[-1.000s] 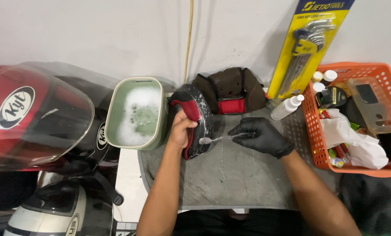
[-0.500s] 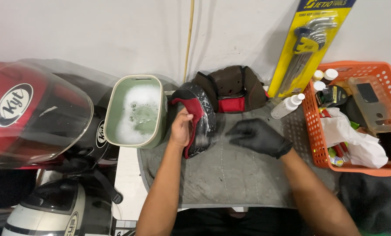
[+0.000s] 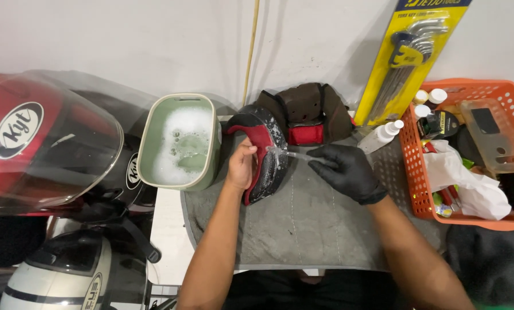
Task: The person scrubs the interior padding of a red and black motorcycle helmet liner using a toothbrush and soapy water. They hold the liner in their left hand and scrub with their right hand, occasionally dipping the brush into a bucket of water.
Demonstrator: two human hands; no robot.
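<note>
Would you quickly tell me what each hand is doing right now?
Left hand: bare, closed on the red-and-black helmet pad.
Right hand: black-gloved, closed on a small clear brush touching the pad.

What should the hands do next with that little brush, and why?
Probably stroke the clear brush along the soapy pad again: the gloved right hand has its tip against the foam, while the bare left hand props the pad upright.

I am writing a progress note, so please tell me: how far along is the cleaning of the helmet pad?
Done: soapy water stands ready in the green tub, and the black-and-red helmet pad already carries suds. In hand: the bare left hand steadies the pad while the gloved right hand works a small clear brush on it. Left, probably: the dark brown pad behind shows no foam.
</note>
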